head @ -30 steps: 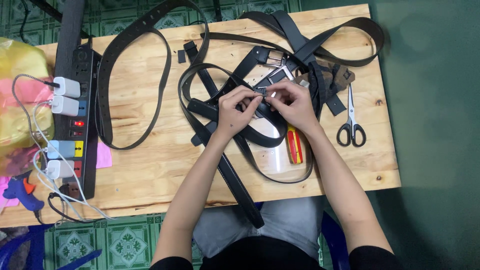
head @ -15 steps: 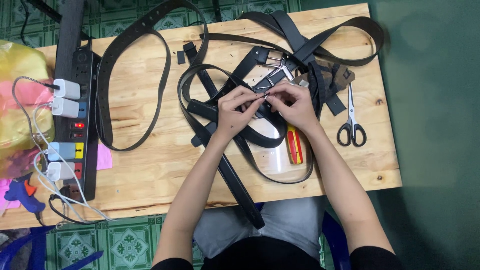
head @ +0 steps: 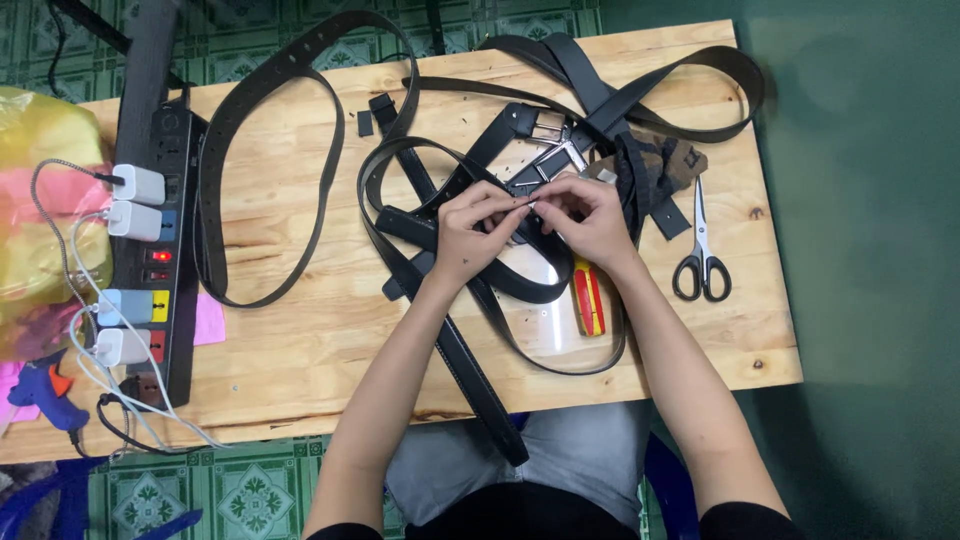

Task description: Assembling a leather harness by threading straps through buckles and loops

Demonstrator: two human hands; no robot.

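Both your hands meet just above the centre of the frame, over the tangle of dark belts on the wooden table (head: 300,340). Your left hand (head: 470,232) is curled with its fingertips pinched on a small silvery metal piece (head: 528,204); your right hand (head: 590,215) closes on the same piece from the other side, thumb and forefinger nipped tight. Whether it is a pin, a clip or part of a buckle is too small to tell. Under your hands lies the black belt strap (head: 440,225) you are working on, which runs down past the lower table edge towards your lap.

The strap looks like stiff but bendable leather: light, springy, inclined to curl back, and smooth enough to slide across the wood. You would do best to hold it flat close to the end being worked, not out along the loop. The metal piece is tiny, hard and slippery, so a fingertip pinch suits it.

Just above your hands sits a metal buckle (head: 548,130). To the right lie black-handled scissors (head: 700,262), apart from your hand. A red and yellow tool (head: 588,298) lies just below your right wrist. At the left edge stands a power strip (head: 160,250) with white chargers plugged in.
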